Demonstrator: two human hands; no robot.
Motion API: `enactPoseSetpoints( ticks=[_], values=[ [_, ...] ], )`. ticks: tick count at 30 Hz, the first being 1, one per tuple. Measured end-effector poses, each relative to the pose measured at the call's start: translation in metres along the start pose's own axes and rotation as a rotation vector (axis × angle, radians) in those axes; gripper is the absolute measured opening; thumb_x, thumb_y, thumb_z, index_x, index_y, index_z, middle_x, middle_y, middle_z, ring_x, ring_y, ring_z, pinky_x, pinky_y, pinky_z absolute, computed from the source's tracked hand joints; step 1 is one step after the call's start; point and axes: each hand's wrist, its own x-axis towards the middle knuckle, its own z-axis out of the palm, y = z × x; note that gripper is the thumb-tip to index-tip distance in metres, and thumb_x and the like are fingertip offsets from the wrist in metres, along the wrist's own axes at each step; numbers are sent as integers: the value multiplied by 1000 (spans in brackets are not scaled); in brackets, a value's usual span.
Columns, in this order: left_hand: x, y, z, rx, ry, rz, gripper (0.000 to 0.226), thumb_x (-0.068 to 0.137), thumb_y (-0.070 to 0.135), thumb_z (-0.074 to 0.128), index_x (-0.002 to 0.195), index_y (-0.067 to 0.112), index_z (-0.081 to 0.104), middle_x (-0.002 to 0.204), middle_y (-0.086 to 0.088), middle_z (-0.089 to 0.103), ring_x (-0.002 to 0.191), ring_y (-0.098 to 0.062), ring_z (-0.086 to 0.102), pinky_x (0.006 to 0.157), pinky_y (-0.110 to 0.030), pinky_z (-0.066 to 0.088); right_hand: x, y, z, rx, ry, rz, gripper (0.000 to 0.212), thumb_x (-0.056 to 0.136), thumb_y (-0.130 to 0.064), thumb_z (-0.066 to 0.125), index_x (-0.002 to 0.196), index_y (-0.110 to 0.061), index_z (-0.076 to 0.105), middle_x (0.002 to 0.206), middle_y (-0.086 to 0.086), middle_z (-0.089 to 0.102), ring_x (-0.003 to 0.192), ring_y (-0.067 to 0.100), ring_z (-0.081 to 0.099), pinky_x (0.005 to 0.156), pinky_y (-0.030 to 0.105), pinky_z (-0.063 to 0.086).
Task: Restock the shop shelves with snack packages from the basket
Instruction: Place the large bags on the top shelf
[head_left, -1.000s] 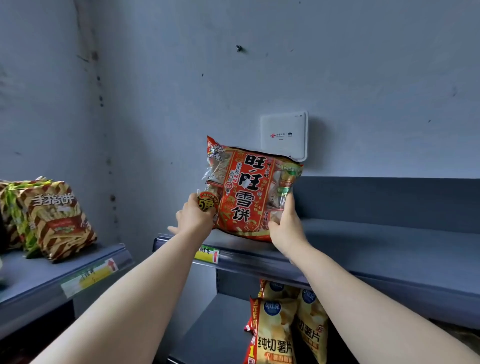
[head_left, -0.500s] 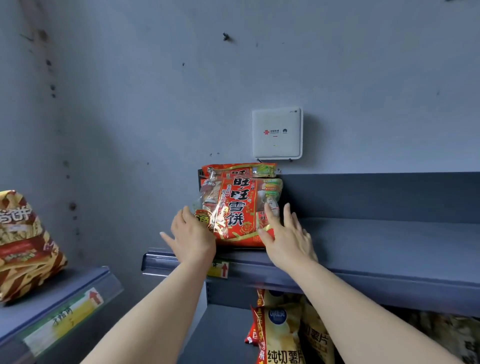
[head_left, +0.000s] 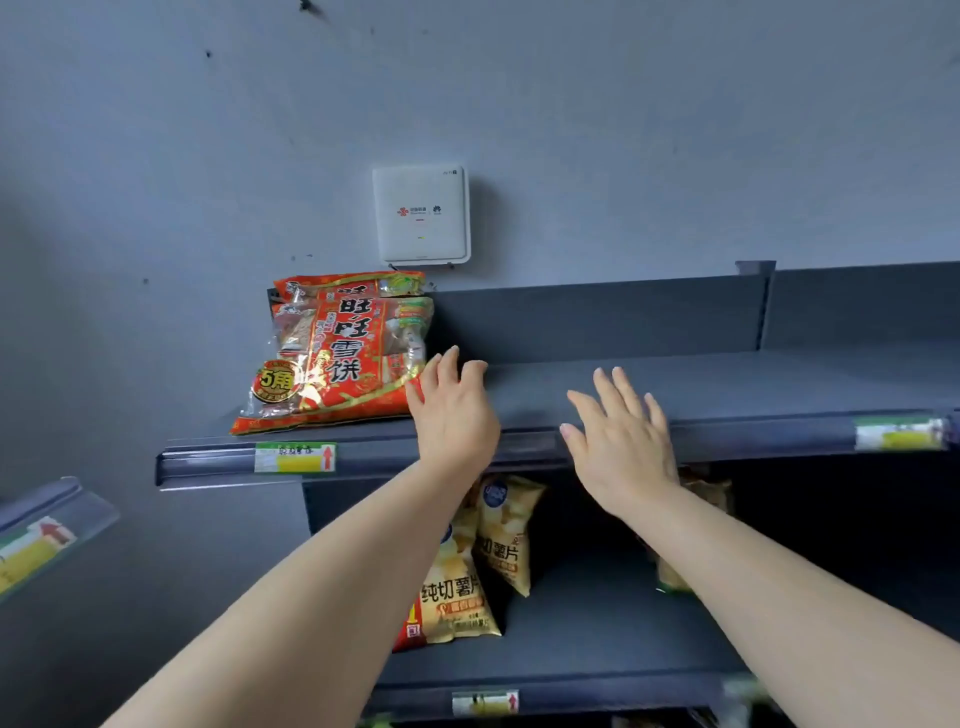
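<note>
The red snack package (head_left: 337, 353) leans back at the left end of the top shelf (head_left: 675, 384). The left hand (head_left: 454, 415) is just beside its right edge. The right hand (head_left: 621, 441) is farther right. Both hands' fingers (head_left: 445, 366) are spread and hold nothing. The basket is out of view.

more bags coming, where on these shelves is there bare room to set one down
Top shelf: bare from the red cracker bags at its left end rightward, only the left hand and right hand over it. Lower shelf: crowded at the yellow chip bags, bare just right of them.
</note>
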Motion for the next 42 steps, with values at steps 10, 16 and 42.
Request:
enactPoseSetpoints(
  ticks=[10, 16, 42],
  values=[
    [-125, 208, 55, -80, -376, 273, 51, 98, 28, 52, 147, 29, 36, 161, -4, 19, 149, -29, 9, 119, -53, 13, -171, 224, -67, -119, -205, 293, 52, 104, -40, 33, 153, -23, 25, 163, 3, 16, 151, 21, 3, 121, 46, 12],
    [-218, 330, 86, -49, -793, 415, 64, 95, 35, 56, 152, 32, 26, 158, 0, 26, 143, -32, 21, 114, -54, 26, -291, 349, -103, -175, -346, 544, 53, 102, -36, 41, 151, -22, 27, 161, 1, 21, 150, 20, 10, 118, 44, 16],
    [-416, 525, 316, 98, -1496, 664, 50, 83, 49, 67, 127, 26, 60, 136, -2, 51, 132, -28, 38, 110, -50, 33, -446, 578, -7, -23, -903, 733, 44, 99, -35, 47, 141, -22, 44, 148, 6, 41, 137, 24, 37, 104, 37, 37]
  ],
)
